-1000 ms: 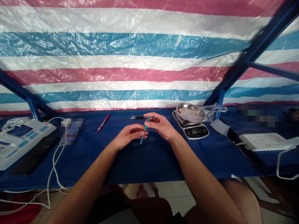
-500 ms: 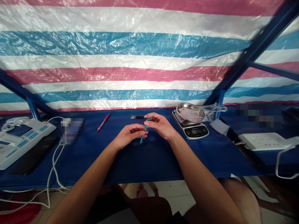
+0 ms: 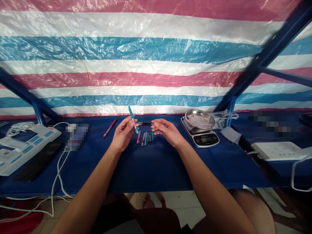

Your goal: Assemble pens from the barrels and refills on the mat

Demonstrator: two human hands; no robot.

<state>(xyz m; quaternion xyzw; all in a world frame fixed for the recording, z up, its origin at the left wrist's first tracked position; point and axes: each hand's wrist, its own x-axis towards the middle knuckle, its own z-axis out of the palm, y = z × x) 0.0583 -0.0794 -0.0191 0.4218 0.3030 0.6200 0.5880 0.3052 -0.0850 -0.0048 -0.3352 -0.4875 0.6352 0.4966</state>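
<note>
My left hand [image 3: 123, 132] is closed around a teal pen [image 3: 132, 116], which stands tilted with its upper end pointing away and to the left. My right hand [image 3: 167, 131] has curved fingers a little apart, close to the right ends of several thin dark pen refills [image 3: 145, 123]. Whether its fingertips touch the refills is hard to see. Between the hands, on the blue table [image 3: 151, 169], lies a row of several pens [image 3: 147, 139] in teal, grey and clear tones. A red-tipped pen [image 3: 138, 137] is at the row's left end.
Left of my hands lies a red pen [image 3: 109, 128]. To the right stands a digital scale [image 3: 206, 139] with a metal bowl [image 3: 198, 117] and a plastic bag [image 3: 223, 117]. Power strips [image 3: 29, 146] and white cables [image 3: 56, 175] occupy the left; another white power strip [image 3: 273, 151] sits right.
My hands have moved apart. The teal pen, formerly between both hands, is now in my left hand alone, raised to the left. The row of pens beneath has come into sight.
</note>
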